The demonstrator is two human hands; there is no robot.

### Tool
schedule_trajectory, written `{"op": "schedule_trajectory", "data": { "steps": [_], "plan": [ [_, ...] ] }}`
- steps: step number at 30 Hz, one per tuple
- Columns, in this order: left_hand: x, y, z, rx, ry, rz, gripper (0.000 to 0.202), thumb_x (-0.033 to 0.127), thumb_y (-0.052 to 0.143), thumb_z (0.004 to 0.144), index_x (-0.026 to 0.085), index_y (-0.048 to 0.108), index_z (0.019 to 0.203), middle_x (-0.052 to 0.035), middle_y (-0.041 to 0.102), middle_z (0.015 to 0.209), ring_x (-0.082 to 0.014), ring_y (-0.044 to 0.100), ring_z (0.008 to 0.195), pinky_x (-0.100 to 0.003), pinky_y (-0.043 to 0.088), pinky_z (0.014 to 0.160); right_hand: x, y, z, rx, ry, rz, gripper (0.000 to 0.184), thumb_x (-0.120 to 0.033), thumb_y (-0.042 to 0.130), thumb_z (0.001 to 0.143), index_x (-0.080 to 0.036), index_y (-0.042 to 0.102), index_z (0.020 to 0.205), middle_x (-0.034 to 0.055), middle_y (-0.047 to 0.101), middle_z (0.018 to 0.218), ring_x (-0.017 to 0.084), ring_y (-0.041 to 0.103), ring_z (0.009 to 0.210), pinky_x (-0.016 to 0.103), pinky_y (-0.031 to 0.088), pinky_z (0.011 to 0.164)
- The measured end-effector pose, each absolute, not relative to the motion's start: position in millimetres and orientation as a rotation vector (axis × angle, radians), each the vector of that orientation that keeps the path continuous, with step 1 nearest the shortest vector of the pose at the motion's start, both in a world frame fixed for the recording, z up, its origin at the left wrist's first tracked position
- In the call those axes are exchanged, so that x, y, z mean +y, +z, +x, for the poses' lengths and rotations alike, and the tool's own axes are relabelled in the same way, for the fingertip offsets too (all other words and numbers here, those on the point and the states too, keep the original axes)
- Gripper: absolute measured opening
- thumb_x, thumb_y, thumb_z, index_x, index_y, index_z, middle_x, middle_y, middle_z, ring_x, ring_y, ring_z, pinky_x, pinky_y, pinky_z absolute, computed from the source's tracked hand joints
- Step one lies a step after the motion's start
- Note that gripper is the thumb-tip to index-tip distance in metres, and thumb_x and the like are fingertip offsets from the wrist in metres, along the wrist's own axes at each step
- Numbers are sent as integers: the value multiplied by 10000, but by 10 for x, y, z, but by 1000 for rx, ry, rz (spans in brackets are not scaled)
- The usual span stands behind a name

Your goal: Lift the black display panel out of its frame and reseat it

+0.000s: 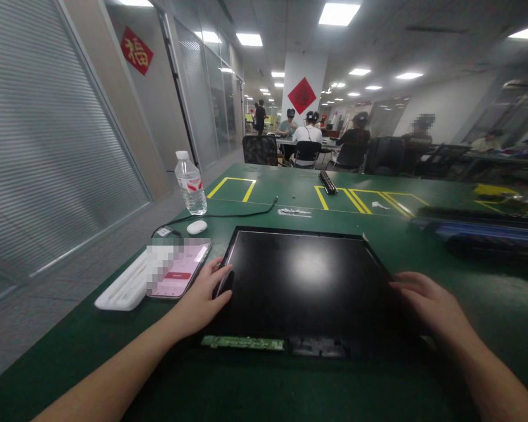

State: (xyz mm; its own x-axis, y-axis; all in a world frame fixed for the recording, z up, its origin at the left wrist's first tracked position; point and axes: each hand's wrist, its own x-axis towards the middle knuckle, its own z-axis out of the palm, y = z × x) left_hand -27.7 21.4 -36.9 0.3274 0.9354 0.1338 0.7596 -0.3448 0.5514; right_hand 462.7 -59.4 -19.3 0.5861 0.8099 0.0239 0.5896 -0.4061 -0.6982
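A black LCD screen panel [308, 281] lies face up on the green table, with a ceiling light reflected in it. Along its near edge runs a bare green circuit board [243, 343]. My left hand [206, 296] grips the panel's left side, its thumb and fingers resting over the frame. On the opposite side, my right hand [426, 296] holds the right edge with bent fingers; its thumb and the underside of the grip are hidden. Just left of my left hand is a phone [187, 266] with a lit pink screen.
A white case [123, 287], a white oval object [196, 227], a black cable [233, 215] and a water bottle [190, 184] stand or lie at left. Beyond the panel are yellow tape marks [356, 199] and a black strip [328, 183]. Blurred dark parts [488, 231] lie right. People sit farther back.
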Motion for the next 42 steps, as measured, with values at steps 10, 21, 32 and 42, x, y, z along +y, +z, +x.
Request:
{"op": "schedule_trajectory", "data": {
  "steps": [10, 21, 32, 42],
  "plan": [
    [112, -40, -448, 1134, 300, 2407, 646, 424, 759, 906, 387, 599, 1531, -86, 450, 1708, -382, 454, 1534, -592, 399, 1233, -590, -151, 4566, -1075, 392, -2163, 378, -468, 545, 649, -296, 701, 948, 70, 845, 954, 354, 753, 980, 467, 513, 875],
    [73, 97, -459, 1103, 226, 2333, 675, 275, 858, 794, 446, 692, 1426, -37, 525, 1660, -364, 535, 1481, -518, 498, 1164, -610, -151, 4555, -1099, 386, -2152, 362, -465, 554, 661, -299, 703, 947, 77, 842, 957, 363, 753, 980, 465, 524, 850],
    [70, 64, -445, 1026, 260, 2381, 659, 247, 830, 800, 420, 700, 1423, -42, 530, 1651, -343, 567, 1450, -489, 517, 1143, -602, -137, 4547, -1099, 440, -2165, 362, -449, 536, 675, -297, 688, 966, 74, 843, 1002, 350, 742, 1093, 472, 497, 967],
    [56, 71, -439, 1004, 283, 2379, 641, 223, 805, 808, 410, 709, 1413, -47, 527, 1656, -350, 574, 1443, -508, 501, 1161, -600, -199, 4591, -1103, 403, -2126, 324, -433, 572, 678, -295, 713, 935, 70, 843, 957, 353, 760, 998, 488, 529, 920]
  ]
}}
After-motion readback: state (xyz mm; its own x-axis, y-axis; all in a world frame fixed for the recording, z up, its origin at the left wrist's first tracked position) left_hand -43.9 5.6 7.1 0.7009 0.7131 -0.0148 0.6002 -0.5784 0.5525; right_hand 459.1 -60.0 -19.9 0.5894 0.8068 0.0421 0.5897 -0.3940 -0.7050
